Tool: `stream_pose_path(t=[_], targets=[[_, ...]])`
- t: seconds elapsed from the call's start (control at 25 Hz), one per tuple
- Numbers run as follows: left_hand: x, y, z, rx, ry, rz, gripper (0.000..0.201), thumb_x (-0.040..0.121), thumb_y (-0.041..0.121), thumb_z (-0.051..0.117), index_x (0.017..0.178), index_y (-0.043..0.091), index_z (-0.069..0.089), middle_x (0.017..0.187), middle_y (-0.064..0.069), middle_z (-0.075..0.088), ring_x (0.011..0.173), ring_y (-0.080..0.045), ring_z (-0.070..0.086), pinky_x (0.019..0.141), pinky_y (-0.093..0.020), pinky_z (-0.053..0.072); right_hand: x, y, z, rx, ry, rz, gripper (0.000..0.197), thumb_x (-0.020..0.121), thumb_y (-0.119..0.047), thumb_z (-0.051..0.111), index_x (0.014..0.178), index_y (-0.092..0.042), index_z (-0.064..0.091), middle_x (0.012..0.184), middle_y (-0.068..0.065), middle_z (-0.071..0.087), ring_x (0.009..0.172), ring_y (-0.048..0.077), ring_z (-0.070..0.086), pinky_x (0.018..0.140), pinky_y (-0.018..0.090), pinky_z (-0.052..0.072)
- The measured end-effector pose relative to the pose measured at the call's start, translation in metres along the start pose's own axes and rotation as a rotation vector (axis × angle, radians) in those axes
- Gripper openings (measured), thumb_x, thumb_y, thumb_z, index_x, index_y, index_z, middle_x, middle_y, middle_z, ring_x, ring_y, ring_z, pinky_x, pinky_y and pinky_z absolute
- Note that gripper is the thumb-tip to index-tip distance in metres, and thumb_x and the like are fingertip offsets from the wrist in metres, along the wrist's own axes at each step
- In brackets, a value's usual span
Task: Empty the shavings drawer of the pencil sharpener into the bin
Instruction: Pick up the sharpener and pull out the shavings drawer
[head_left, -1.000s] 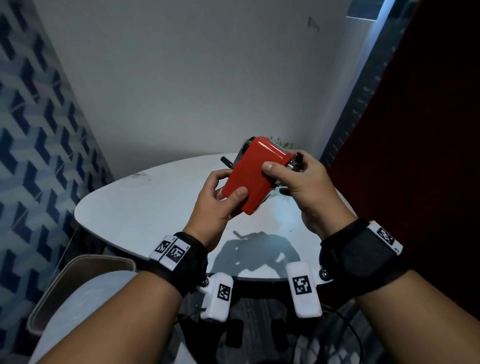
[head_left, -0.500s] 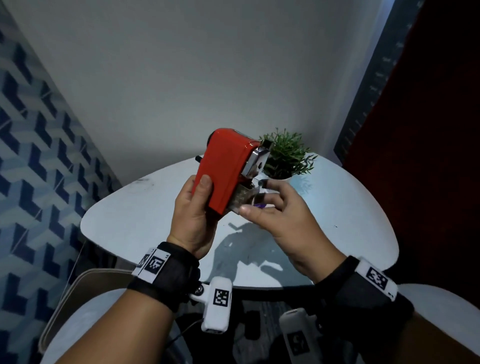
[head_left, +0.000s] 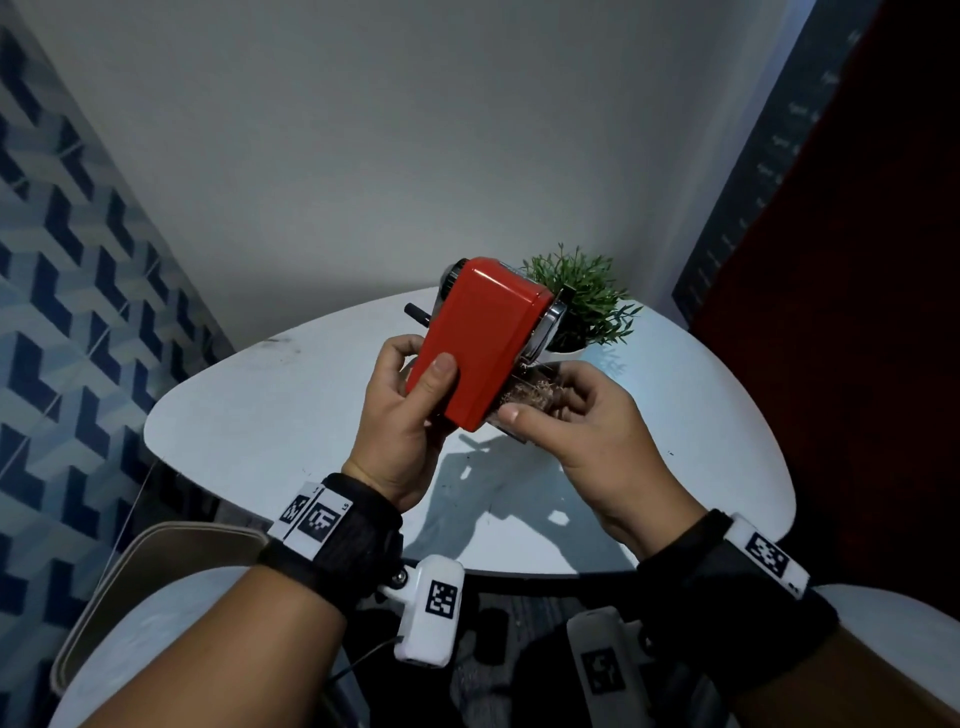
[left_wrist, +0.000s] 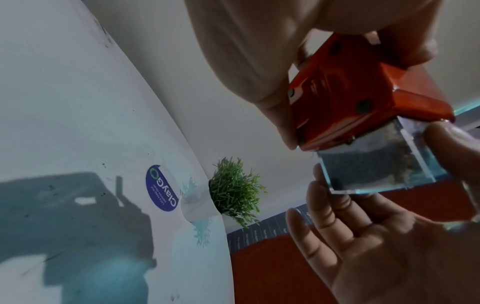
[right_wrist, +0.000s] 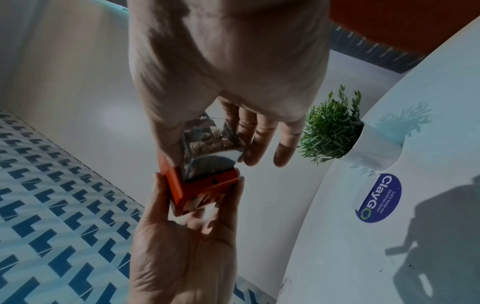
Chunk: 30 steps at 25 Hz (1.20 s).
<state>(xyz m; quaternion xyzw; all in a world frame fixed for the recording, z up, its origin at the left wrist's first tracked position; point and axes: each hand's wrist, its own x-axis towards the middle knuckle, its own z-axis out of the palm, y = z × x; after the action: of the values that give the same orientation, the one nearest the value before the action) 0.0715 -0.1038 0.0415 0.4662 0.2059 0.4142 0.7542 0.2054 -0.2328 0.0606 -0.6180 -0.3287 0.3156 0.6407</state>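
My left hand grips a red pencil sharpener in the air above the white table. A clear shavings drawer, holding brown shavings, sticks partly out of the sharpener's right end. My right hand pinches this drawer between thumb and fingers. The sharpener's black crank handle points to the far left. A beige bin stands on the floor at the lower left, partly hidden by my left arm.
A small green potted plant stands on the table just behind the sharpener. A blue round sticker lies on the tabletop. White chair seats sit near both forearms. A patterned blue wall runs along the left, a dark red wall along the right.
The right hand has let go of the sharpener's end and now pinches the clear drawer, which has slid partly out. The left hand turned the sharpener more upright.
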Motion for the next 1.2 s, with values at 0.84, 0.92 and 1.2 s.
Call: stream_pose_path(t=[0.84,0.92,1.2], targets=[[0.002,0.040,-0.048,-0.022,0.202,0.073,0.095,0.060,0.048,0.098,0.132,0.016,0.045,0.126,-0.010,0.071,0.114,-0.036,0.071,0.092,-0.056,0.061,0.006,0.126,-0.025,-0.857,-0.059,0.404,0.067,0.056,-0.052,0.080,0.112,-0.023,0.057,0.109,0.007,0.072,0.096,0.030,0.068,0.081,0.039,0.056],[0.000,0.036,-0.045,-0.005,0.188,0.057,0.080,0.069,0.041,0.091,0.129,0.016,0.045,0.127,-0.011,0.069,0.115,-0.038,0.068,0.094,-0.058,0.059,0.004,0.136,-0.022,-0.987,-0.092,0.410,0.088,0.041,-0.069,0.063,0.118,-0.027,0.060,0.116,0.006,0.071,0.104,0.031,0.068,0.086,0.040,0.057],[0.002,0.021,-0.043,0.045,0.120,0.031,0.054,0.075,0.034,0.080,0.115,0.019,0.049,0.115,-0.004,0.076,0.108,-0.034,0.071,0.095,-0.063,0.056,0.004,0.160,-0.021,-1.126,-0.136,0.482,0.061,0.067,-0.049,0.076,0.120,-0.031,0.051,0.116,0.001,0.074,0.101,0.031,0.070,0.089,0.040,0.057]])
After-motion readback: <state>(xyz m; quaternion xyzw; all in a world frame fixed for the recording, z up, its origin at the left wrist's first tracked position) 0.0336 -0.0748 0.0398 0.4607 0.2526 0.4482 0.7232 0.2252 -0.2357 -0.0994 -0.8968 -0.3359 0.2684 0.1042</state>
